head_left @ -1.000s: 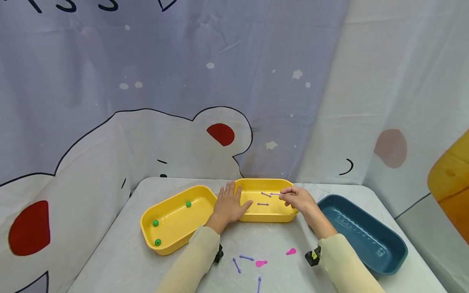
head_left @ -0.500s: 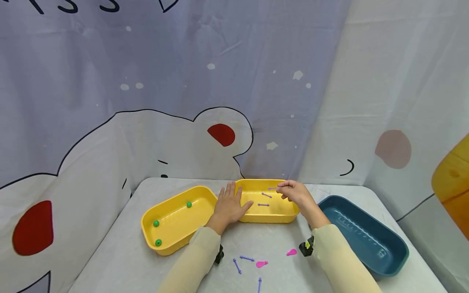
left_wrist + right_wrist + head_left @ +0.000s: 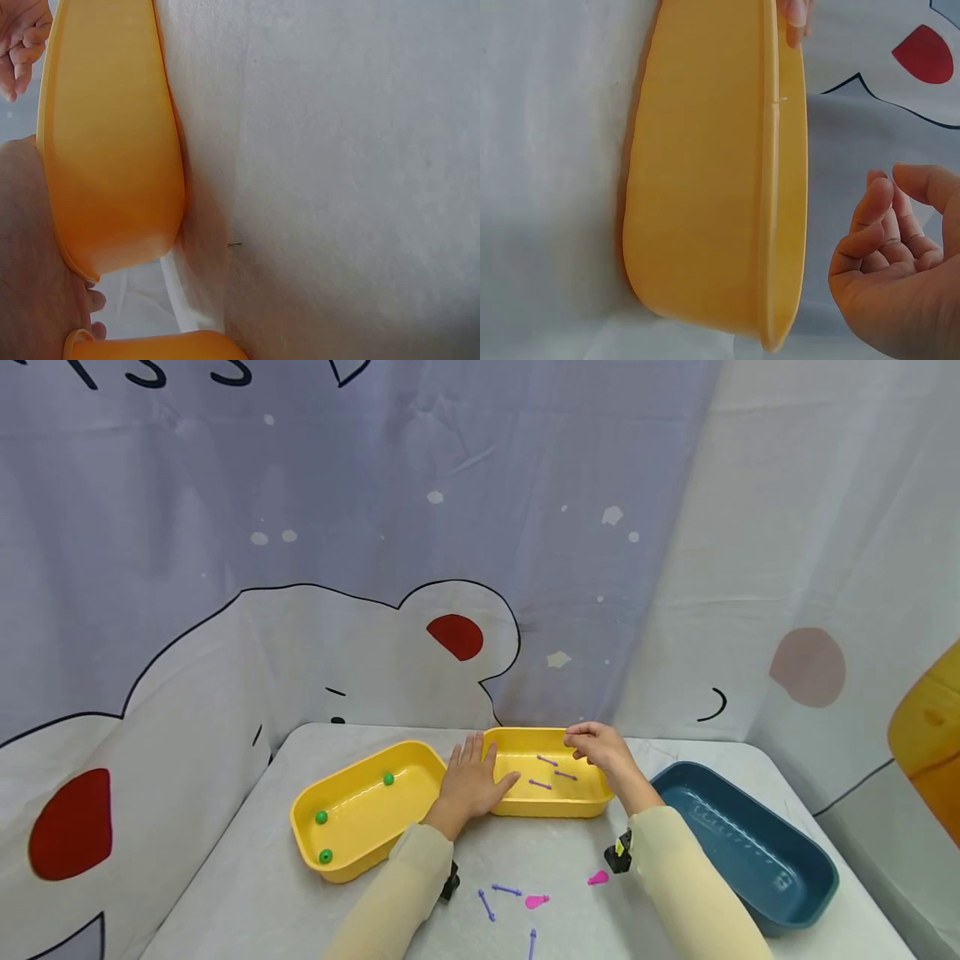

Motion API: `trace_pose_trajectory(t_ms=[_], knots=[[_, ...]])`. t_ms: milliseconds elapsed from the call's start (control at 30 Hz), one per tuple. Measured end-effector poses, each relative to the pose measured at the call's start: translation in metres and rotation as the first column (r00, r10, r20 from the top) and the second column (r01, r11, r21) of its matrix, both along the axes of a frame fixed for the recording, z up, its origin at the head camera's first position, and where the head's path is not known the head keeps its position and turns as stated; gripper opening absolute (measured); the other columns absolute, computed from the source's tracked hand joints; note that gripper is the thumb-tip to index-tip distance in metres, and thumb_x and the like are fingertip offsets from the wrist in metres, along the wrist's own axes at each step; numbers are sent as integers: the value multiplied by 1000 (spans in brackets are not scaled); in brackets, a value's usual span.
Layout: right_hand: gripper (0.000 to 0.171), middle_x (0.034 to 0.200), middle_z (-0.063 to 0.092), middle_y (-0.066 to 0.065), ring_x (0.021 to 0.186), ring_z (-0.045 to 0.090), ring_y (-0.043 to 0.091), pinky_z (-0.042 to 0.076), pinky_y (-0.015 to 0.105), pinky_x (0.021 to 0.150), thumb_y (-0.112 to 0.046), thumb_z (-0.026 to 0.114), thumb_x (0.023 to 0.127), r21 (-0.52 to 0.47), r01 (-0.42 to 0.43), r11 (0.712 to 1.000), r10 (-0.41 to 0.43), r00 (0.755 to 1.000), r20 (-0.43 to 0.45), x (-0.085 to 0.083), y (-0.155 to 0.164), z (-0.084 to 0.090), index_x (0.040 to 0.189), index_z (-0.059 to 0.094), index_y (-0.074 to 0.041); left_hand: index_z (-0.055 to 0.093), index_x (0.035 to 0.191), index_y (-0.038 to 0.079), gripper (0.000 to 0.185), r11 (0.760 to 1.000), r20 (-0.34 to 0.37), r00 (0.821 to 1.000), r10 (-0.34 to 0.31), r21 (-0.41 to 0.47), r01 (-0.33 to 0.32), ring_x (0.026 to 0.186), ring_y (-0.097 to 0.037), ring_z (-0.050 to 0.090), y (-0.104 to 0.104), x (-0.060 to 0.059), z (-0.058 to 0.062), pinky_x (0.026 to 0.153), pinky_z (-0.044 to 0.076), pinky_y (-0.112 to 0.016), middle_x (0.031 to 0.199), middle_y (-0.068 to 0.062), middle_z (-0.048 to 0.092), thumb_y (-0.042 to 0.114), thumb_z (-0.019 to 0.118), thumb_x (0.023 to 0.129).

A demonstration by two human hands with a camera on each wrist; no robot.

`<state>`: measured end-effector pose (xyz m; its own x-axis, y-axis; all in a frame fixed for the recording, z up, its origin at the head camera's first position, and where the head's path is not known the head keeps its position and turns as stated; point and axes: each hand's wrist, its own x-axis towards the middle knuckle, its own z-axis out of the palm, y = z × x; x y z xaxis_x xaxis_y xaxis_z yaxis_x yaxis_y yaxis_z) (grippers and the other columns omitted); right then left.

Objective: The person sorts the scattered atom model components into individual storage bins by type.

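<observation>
Grey-white worktop (image 3: 247,893) carries everything, with a printed bear curtain (image 3: 360,635) hanging behind its far edge. Largest on it is the dark blue tray (image 3: 795,877) at the right, lying apart from my hands. Left of centre sits a yellow tray (image 3: 352,852) with three green beads (image 3: 321,817) in it. Just beside that, at the far middle, is the second yellow tray (image 3: 547,810), and three purple sticks (image 3: 566,774) lie loose on its floor.

My left hand (image 3: 471,779) lies flat with straight fingers, palm on the near left rim of that second tray, thumb reaching onto its inner wall; its grip is wide and holds nothing. My right hand (image 3: 596,746) hovers over the tray's far right corner, above the sticks and not touching them. The right wrist view shows its fingers (image 3: 870,225) loosely curled with an empty palm, so that grip is relaxed and carries nothing.

On the near worktop between my sleeves lie three more purple sticks (image 3: 506,889), and two pink teardrop pieces (image 3: 536,901) rest just right of them.
</observation>
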<state>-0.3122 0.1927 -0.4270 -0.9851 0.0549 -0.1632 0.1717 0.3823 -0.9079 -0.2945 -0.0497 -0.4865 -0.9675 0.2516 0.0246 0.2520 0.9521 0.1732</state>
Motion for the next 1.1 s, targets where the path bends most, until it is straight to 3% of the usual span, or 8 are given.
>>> trace_pose_trajectory(t_ms=[133,267,467,733,933,1100], knots=[[29,106,69,7,94,66,31,46,33,77,-25,68,97,2,3,1000,-3,1000,5,2,3,0,119,68,-6,24,162,13,86,1000,2,1000,-3,-2,3,157,-30,10,1,-1,0,126,8,-49,170,-14,11,71,27,99],[29,103,71,4,89,66,27,45,31,74,-25,70,96,-15,-14,1000,14,1000,-4,9,4,0,118,68,-5,24,162,12,86,1000,-2,1000,-1,-4,1,157,-31,11,1,-1,1,126,8,-49,169,-15,12,71,27,99],[28,97,73,2,82,63,20,45,31,74,-26,69,96,9,-80,997,80,996,-27,28,2,1,116,68,-6,25,162,13,86,1000,-14,1000,2,-1,-2,156,-31,13,1,0,1,126,9,-49,169,-15,14,71,26,99],[28,91,70,2,88,63,32,46,34,73,-25,70,96,-3,-158,987,158,987,-30,56,-2,-2,114,68,-3,25,162,13,86,1000,-14,1000,3,-17,-4,157,-31,12,2,-1,-1,126,8,-49,169,-15,13,72,24,99],[22,92,66,10,82,62,27,49,36,74,-22,72,95,-29,-189,981,188,981,-35,74,-7,-11,108,69,-4,25,162,13,86,1000,-7,1000,10,-18,-10,157,-30,11,2,0,-1,126,7,-49,170,-14,12,72,25,99],[22,91,67,5,84,61,23,54,39,81,-24,75,92,-28,-203,979,202,978,-44,87,-13,-19,104,71,-6,24,162,13,86,1000,-14,1000,13,-20,-13,157,-30,11,2,-1,-1,126,7,-49,170,-14,12,72,25,99]])
